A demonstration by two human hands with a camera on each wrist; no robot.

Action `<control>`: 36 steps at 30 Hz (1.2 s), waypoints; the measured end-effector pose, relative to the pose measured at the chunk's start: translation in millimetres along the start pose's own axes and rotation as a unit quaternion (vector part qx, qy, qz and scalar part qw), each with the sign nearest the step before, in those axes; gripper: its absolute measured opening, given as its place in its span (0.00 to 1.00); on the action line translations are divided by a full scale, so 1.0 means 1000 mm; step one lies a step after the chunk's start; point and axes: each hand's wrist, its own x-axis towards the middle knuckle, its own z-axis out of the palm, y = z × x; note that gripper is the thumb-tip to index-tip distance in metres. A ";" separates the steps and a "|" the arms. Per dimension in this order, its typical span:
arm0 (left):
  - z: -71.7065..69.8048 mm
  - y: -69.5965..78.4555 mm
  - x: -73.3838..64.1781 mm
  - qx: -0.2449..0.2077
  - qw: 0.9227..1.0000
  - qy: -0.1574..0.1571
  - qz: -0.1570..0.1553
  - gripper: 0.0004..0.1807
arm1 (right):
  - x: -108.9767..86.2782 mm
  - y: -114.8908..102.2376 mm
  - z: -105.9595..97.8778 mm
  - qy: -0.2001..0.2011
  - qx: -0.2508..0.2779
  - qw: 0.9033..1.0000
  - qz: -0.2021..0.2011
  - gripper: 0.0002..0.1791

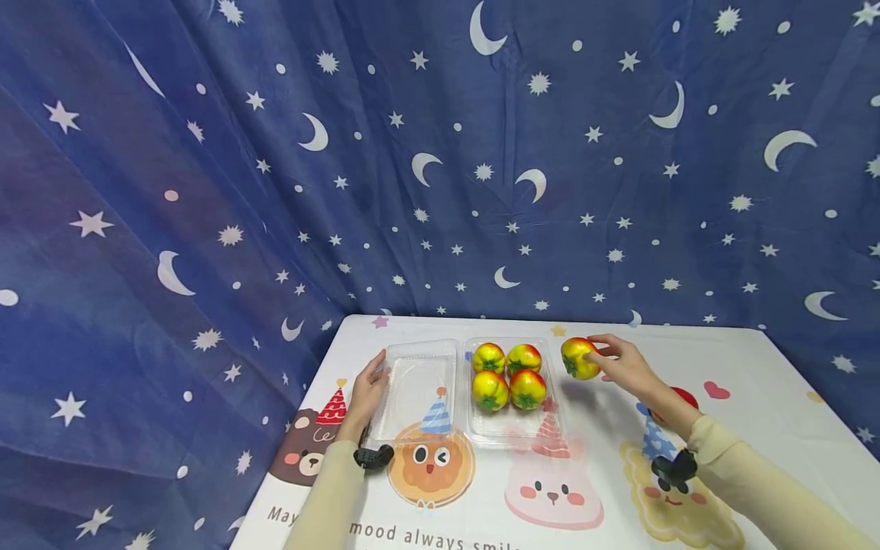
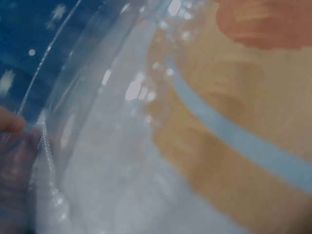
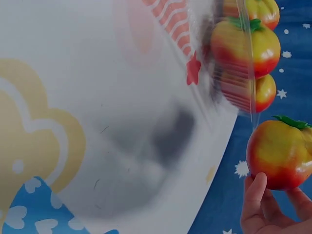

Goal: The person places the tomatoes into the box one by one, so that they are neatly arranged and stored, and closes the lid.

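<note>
My left hand [image 1: 367, 393] grips the left edge of a clear plastic clamshell box, at its bare lid half [image 1: 421, 397]. In the left wrist view, a fingertip [image 2: 10, 122] lies over the clear rim, with more of the hand showing through the plastic. Red-and-yellow fruits with green leafy tops [image 1: 527, 389] sit two by two in the box's right half [image 1: 512, 435]. Another such fruit [image 1: 580, 359] is held between the thumb and fingers of my right hand [image 1: 626, 370], raised to the right of the box, its leafy top showing in the right wrist view.
A white tablecloth [image 1: 440, 527] with cartoon prints covers the table. Beyond its back edge hangs a blue curtain [image 1: 454, 153] with moons and stars. A round red shape [image 1: 685, 396] shows partly behind the right forearm.
</note>
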 end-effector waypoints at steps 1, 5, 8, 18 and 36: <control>-0.001 0.000 0.000 -0.001 1.000 -0.002 0.000 0.27 | 0.000 -0.001 0.001 -0.001 0.003 1.000 -0.002 0.30; 0.000 -0.012 0.006 -0.012 1.000 -0.001 0.001 0.27 | 0.000 -0.005 0.004 -0.006 0.002 1.000 -0.005 0.28; 0.001 -0.025 0.013 -0.012 1.000 0.006 -0.005 0.27 | 0.001 -0.010 0.005 -0.008 0.001 1.000 -0.003 0.28; 0.003 -0.033 0.019 -0.012 1.000 0.012 0.005 0.27 | 0.003 -0.023 0.014 -0.034 0.024 0.999 -0.005 0.28; 0.005 -0.038 0.017 0.004 1.000 0.020 -0.002 0.27 | -0.002 -0.038 0.038 -0.056 0.045 0.997 -0.023 0.25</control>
